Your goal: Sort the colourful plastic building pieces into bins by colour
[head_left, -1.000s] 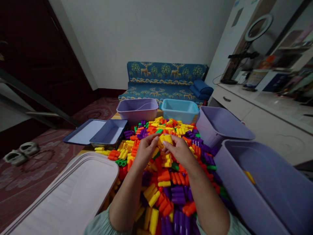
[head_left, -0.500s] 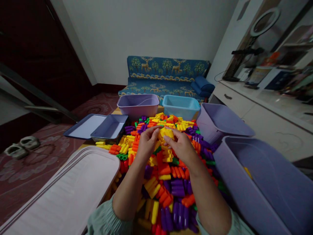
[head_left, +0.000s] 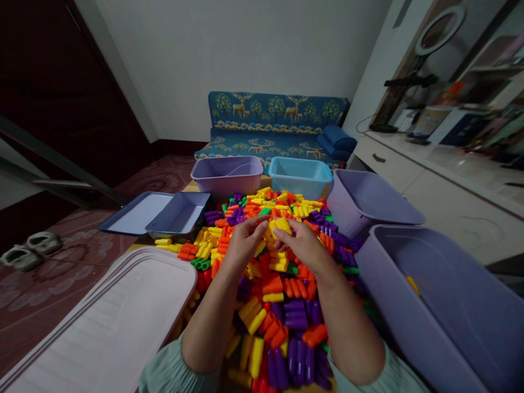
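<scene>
Both hands meet over a big heap of coloured plastic tube-shaped building pieces [head_left: 295,315], in yellow, orange, purple, green and red. Between them is a yellow plastic building piece [head_left: 280,224]. My right hand [head_left: 302,241] is closed around its right side, the thumb lying across the front. From the other side, my left hand [head_left: 248,240] pinches at its left edge with thumb and fingertips. The fingers partly cover the piece, so its full shape is hidden.
Purple tubs [head_left: 227,173] and a light blue tub [head_left: 301,173] stand behind the heap. Two more purple tubs line the right, the nearer [head_left: 393,284] holding a yellow piece. At left are an opened dark blue tin [head_left: 180,215] and stacked pale lids [head_left: 123,305].
The yellow piece has turned slightly between my hands, showing a broader flat face. My left hand has shifted a little left and down. The camera view has moved slightly.
</scene>
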Action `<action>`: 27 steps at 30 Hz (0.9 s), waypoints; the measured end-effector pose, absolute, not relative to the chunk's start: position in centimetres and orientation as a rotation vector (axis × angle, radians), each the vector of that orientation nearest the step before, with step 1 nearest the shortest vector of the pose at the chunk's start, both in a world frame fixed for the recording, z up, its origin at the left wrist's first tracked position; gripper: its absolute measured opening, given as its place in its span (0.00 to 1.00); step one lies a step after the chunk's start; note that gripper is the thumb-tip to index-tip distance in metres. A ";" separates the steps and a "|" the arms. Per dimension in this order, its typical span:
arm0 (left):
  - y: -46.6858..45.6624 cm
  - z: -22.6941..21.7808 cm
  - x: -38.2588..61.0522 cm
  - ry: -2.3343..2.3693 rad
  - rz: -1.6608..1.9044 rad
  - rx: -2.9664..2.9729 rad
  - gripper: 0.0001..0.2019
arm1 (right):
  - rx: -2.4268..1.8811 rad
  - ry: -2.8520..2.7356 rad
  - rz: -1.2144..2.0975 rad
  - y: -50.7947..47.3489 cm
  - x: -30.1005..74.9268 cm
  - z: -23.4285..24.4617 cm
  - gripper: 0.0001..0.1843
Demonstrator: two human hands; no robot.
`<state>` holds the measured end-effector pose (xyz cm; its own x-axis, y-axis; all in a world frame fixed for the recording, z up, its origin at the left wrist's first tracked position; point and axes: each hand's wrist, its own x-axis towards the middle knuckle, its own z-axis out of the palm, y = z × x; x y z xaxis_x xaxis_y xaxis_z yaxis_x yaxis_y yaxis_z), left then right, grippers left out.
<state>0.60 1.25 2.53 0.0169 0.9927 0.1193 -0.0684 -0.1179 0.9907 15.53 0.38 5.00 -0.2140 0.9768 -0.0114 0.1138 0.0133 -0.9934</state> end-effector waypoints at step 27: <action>1.2 3.0 0.5 1.066 1.249 1.241 0.27 | -1.139 -1.409 1.294 0.0 15.1 5.5 0.15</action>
<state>0.50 1.17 2.95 0.0657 0.9947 0.0795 -0.0773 -0.0744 0.9942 15.13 0.01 5.49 -0.1890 0.9817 0.0230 0.0604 0.0350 -0.9976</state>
